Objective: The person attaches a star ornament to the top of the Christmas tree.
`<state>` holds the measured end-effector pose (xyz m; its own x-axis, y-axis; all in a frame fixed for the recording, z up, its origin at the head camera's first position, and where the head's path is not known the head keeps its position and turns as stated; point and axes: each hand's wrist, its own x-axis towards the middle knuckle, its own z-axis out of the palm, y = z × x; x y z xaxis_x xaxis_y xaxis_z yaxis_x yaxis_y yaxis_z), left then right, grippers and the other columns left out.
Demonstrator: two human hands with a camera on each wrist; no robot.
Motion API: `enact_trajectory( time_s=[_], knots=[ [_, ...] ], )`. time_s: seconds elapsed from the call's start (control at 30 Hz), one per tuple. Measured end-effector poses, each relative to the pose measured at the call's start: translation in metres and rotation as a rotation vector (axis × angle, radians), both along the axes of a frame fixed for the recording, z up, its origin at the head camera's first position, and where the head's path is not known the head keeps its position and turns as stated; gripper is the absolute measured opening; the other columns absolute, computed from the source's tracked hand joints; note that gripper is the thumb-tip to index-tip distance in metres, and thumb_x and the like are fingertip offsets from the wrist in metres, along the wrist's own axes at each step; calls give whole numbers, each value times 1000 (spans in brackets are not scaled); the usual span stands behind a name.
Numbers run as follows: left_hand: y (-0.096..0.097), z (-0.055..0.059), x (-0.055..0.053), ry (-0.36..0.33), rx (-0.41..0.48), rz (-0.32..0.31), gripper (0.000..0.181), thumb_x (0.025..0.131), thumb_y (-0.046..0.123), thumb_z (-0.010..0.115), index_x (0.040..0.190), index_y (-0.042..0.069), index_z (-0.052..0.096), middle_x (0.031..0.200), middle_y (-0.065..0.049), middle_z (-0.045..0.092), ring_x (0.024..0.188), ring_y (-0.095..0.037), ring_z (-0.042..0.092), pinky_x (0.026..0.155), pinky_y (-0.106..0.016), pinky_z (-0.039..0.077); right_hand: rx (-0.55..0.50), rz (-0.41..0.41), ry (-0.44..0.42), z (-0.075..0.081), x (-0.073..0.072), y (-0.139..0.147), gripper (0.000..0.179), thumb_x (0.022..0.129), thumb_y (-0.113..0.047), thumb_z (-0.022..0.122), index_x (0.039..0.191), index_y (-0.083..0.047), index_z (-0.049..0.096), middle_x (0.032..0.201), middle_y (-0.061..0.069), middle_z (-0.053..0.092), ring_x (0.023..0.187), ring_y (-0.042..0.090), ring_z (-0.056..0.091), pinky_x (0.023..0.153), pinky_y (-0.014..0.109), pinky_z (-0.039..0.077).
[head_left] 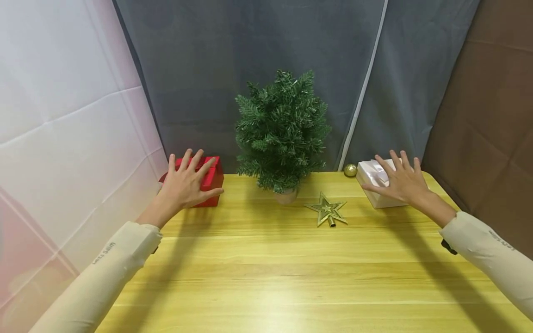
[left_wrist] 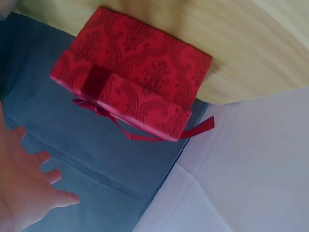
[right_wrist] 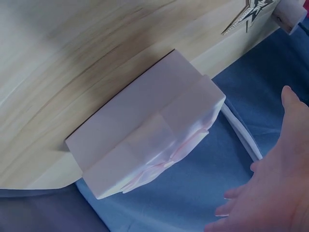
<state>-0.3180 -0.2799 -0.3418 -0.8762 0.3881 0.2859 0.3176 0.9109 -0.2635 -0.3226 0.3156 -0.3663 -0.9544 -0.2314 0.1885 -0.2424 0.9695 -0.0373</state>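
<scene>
My left hand (head_left: 186, 181), fingers spread, hovers over a red gift box (head_left: 213, 185). In the left wrist view that patterned box (left_wrist: 140, 63) has a lid and a ribbon bow, and the hand (left_wrist: 24, 179) is apart from it. On the other side my right hand (head_left: 401, 180) is held above a white gift box (head_left: 374, 196) with a pale bow, fingers spread too. The right wrist view shows a gap between this box (right_wrist: 140, 111) and the hand (right_wrist: 270, 188). Neither hand holds anything.
A small green Christmas tree (head_left: 283, 129) in a pale pot (head_left: 286, 197) stands at the back middle of the wooden table (head_left: 266, 268). Right of it lie a gold star topper (head_left: 326, 209) and a gold ball (head_left: 350, 170). Cloth walls (head_left: 200, 69) enclose the back and sides.
</scene>
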Motion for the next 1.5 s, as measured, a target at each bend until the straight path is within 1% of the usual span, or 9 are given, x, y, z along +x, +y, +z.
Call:
enact_trajectory(
  time_s=[0.1,0.3,0.4,0.57,0.67,0.93,1.17,1.33,1.5],
  knots=[
    [-2,5,0,18,-10,-3,94,90,74,59,163,19,37,166,-24,27,152,-49,20,116,-78,11,8,3,-6,-1,1,-2,107,89,-75,58,166,-10,23,165,36,13,151,59,7,116,78,3],
    [-3,17,-2,-6,0,8,96,91,76,58,165,21,31,169,-22,22,155,-47,15,118,-75,8,-1,20,-6,-3,4,-6,105,90,-75,59,166,-11,24,166,36,13,151,60,8,116,78,4],
    [-3,24,-4,-1,7,5,96,91,75,58,166,21,30,169,-22,22,154,-47,16,119,-74,8,-2,33,0,-5,5,-8,105,90,-75,59,166,-12,24,165,36,14,150,60,10,116,77,5],
    [-1,37,-6,17,15,-10,96,92,75,56,166,22,28,168,-22,23,154,-47,17,120,-73,8,-8,37,-21,-10,8,-13,105,91,-76,56,167,-12,22,166,35,13,151,59,8,118,75,2],
    [0,45,-6,30,23,-14,96,92,76,56,166,22,29,168,-22,24,154,-47,18,121,-72,8,-20,46,-27,-12,10,-18,104,92,-76,56,166,-11,24,166,35,13,152,58,7,119,74,1],
    [-1,68,-3,37,20,-8,93,94,72,57,166,21,26,168,-24,22,154,-48,17,121,-72,4,-41,82,-44,-14,14,-29,100,94,-72,56,166,-11,24,167,33,9,153,57,4,119,74,-2],
    [1,87,-3,64,-1,-8,95,95,75,52,168,23,22,169,-23,20,154,-47,16,121,-71,6,-29,96,-38,-19,13,-35,97,95,-69,58,166,-11,26,167,33,13,153,56,8,120,73,1],
    [6,95,-3,89,-6,-34,94,95,74,53,168,24,20,169,-22,20,155,-46,16,121,-71,8,-22,140,-23,-22,12,-42,94,97,-64,60,164,-6,28,166,34,17,151,58,12,119,73,7],
    [12,104,-1,113,-9,-59,93,96,72,52,168,24,19,169,-22,21,155,-46,16,122,-70,8,-98,197,-21,-28,11,-47,88,97,-59,65,162,-10,32,165,32,21,151,58,12,119,74,7]
  ],
)
